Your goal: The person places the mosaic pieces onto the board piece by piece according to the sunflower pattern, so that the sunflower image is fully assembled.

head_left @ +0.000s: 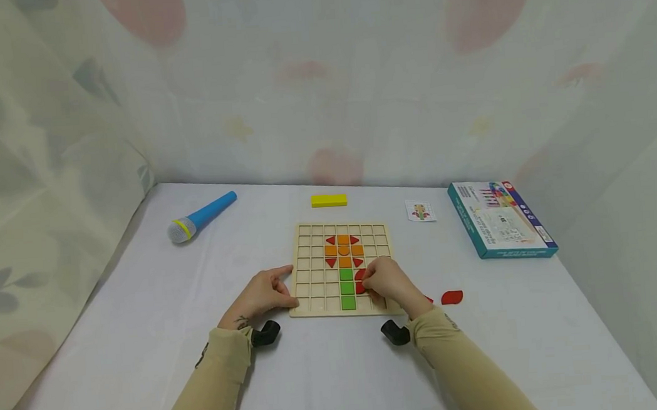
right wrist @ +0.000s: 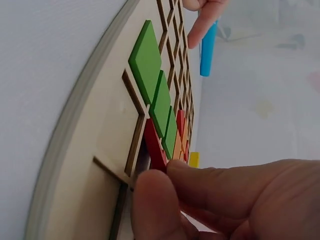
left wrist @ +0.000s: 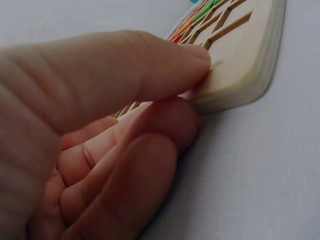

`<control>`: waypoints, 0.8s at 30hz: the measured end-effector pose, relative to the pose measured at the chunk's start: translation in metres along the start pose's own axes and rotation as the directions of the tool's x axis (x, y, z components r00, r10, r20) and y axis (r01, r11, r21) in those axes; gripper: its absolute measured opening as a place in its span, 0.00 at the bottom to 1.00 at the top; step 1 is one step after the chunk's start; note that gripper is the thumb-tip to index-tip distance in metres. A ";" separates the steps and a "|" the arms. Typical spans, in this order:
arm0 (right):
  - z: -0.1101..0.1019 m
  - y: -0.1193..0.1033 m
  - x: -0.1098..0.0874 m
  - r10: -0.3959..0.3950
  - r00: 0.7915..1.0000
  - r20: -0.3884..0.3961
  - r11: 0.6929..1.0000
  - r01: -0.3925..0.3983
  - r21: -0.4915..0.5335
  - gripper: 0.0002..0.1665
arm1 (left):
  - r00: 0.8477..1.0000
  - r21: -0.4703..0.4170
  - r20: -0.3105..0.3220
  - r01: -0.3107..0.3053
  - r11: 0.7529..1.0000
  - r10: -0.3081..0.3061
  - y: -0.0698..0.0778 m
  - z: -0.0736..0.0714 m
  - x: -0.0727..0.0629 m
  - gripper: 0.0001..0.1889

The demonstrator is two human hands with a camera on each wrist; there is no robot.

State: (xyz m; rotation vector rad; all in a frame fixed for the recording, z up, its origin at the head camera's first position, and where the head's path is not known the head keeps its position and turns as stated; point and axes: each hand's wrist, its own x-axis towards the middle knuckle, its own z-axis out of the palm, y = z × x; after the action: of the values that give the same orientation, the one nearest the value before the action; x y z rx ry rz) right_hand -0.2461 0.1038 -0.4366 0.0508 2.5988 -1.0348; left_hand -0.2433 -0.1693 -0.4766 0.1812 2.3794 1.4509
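A wooden grid board (head_left: 318, 292) lies on the table with green squares (head_left: 347, 288), orange pieces (head_left: 343, 240) and red triangles (head_left: 331, 263) in its cells. My left hand (head_left: 263, 292) holds the board's left edge near the front corner. In the left wrist view the thumb (left wrist: 170, 65) lies on the top rim, with curled fingers against the side. My right hand (head_left: 391, 281) pinches a red piece with a curved edge (right wrist: 154, 145) between thumb and finger. That piece stands tilted over a cell beside the green squares. Another red piece (head_left: 360, 274) lies just behind it.
Right of the board lies a loose red piece (head_left: 452, 297), with another partly hidden by the right wrist. Behind are a yellow block (head_left: 329, 200), a pattern card (head_left: 420, 211) and a game box (head_left: 501, 219). A blue toy microphone (head_left: 207, 213) lies at the back left.
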 end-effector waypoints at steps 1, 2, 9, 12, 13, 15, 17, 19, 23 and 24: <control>0.001 0.000 0.000 -0.013 1.000 -0.010 1.000 0.013 -0.010 0.06 | 1.000 0.001 -0.002 0.001 1.000 -0.001 0.000 0.000 0.000 0.46; 0.001 -0.001 0.001 -0.023 1.000 -0.021 1.000 0.022 -0.020 0.07 | 1.000 -0.001 -0.002 0.000 1.000 0.000 0.001 0.000 0.000 0.46; 0.004 -0.003 0.001 -0.029 0.997 -0.066 0.999 0.026 -0.047 0.09 | 1.000 -0.011 0.001 -0.007 1.000 0.007 0.001 0.000 -0.001 0.46; 0.005 -0.004 0.000 -0.035 0.996 -0.080 0.998 0.030 -0.058 0.10 | 1.000 -0.008 0.001 -0.008 1.000 0.008 0.000 -0.001 -0.001 0.46; 0.006 -0.004 0.000 -0.037 0.996 -0.085 0.998 0.032 -0.061 0.10 | 1.000 -0.006 0.000 -0.010 1.000 0.010 0.000 -0.001 0.000 0.46; 0.006 -0.004 0.000 -0.044 0.995 -0.094 0.997 0.037 -0.070 0.10 | 1.000 -0.003 -0.001 -0.009 1.000 0.009 0.000 -0.001 0.000 0.46; 0.006 -0.005 0.000 -0.057 0.992 -0.110 0.995 0.047 -0.089 0.10 | 1.000 -0.004 -0.002 -0.007 1.000 0.007 0.000 -0.001 0.000 0.46; 0.004 -0.005 -0.001 -0.064 0.988 -0.139 0.993 0.049 -0.109 0.10 | 1.000 -0.002 -0.004 -0.005 1.000 0.004 0.000 -0.002 -0.001 0.46; -0.018 -0.004 -0.011 -0.091 0.971 -0.220 0.991 0.068 -0.113 0.05 | 1.000 -0.002 -0.007 0.007 1.000 -0.007 0.000 -0.001 -0.001 0.46; -0.026 -0.002 -0.014 -0.103 0.966 -0.237 0.991 0.078 -0.110 0.05 | 1.000 0.000 -0.005 0.006 1.000 -0.006 0.000 -0.001 0.000 0.46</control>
State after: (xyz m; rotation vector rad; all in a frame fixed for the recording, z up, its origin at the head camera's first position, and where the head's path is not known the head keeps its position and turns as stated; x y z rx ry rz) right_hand -0.2410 0.1210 -0.4125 0.0357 2.8952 -0.9811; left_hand -0.2435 -0.1703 -0.4760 0.1705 2.3823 1.4497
